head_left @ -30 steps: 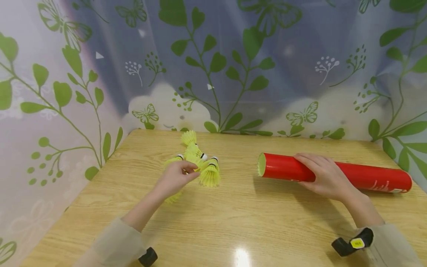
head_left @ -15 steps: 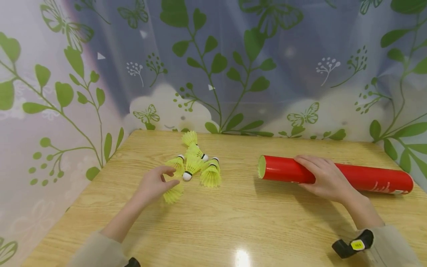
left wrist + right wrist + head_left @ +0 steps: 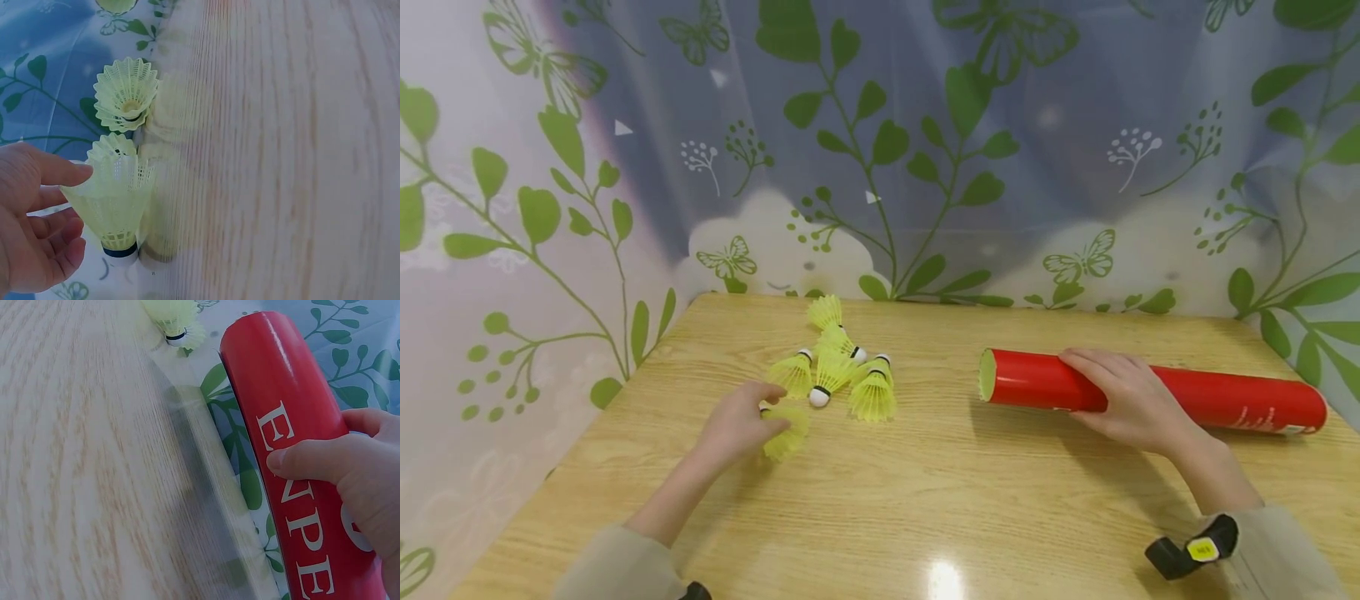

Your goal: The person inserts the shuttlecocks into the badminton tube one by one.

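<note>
In the head view, my left hand (image 3: pixel 737 425) has its thumb and fingers about a yellow shuttlecock (image 3: pixel 790 440) nearest me on the table. In the left wrist view that shuttlecock (image 3: pixel 112 206) has its skirt between my digits, one fingertip at the rim, and its white cork with a dark band points down. Just beyond lies a loose cluster of several more shuttlecocks (image 3: pixel 833 371). My right hand (image 3: pixel 1135 404) grips a long red cardboard tube (image 3: pixel 1037 379) from above; its open end faces left and is raised slightly. In the right wrist view, my thumb presses on the tube's white lettering.
A light wooden table (image 3: pixel 925 483) carries everything. A curtain (image 3: pixel 880 150) printed with leaves and butterflies hangs along the back and left edges. Black wrist cameras (image 3: pixel 1195 548) sit at both cuffs.
My left hand has drawn back from the cluster toward the nearest shuttlecock and closed about it. A shuttlecock in the cluster, hidden behind it before, is now visible. The right hand and tube stay put.
</note>
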{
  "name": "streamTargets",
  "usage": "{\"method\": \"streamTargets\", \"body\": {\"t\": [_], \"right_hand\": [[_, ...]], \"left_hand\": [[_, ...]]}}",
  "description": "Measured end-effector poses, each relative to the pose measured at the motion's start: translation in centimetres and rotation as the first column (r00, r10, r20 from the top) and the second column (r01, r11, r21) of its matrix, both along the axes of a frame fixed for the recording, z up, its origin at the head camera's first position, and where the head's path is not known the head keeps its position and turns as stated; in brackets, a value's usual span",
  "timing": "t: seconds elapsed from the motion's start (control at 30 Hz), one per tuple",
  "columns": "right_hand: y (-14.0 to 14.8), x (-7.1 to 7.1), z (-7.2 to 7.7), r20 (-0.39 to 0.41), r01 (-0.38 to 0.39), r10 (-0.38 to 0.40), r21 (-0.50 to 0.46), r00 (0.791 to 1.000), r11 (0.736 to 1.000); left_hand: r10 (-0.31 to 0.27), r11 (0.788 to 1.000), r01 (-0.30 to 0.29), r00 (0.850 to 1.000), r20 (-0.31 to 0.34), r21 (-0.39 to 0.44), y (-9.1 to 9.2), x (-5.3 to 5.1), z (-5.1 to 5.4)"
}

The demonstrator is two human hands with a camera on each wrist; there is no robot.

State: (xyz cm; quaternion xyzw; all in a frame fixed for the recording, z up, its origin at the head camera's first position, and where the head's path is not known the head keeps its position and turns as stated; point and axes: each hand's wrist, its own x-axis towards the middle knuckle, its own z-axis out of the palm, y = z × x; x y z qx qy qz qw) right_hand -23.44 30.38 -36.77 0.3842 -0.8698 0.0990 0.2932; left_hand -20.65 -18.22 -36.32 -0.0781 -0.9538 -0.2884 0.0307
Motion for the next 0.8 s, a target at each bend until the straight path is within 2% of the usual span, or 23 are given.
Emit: {"method": "streamTargets", "body": {"t": [0.17, 0.57, 0.8], "right_hand": [[0.0, -0.02, -0.09, 0.001, 0.001, -0.001, 0.003, 1.0, 1.0], [0.02, -0.09, -0.08, 0.009, 0.007, -0.007, 0.008, 1.0, 1.0], [0.11, -0.09, 0.01, 0.02, 0.009, -0.01, 0.025, 1.0, 1.0]], "left_hand": [[-0.002, 1.0, 0.002, 0.999, -0.038, 0.001, -0.15, 0.08, 0.1], [0.014, 0.999, -0.011, 0.997, -0.071, 0.038, -0.7, -0.01, 0.5], [-0.016, 1.0, 0.017, 0.994, -0.104, 0.014, -0.64, -0.14, 0.78]]}}
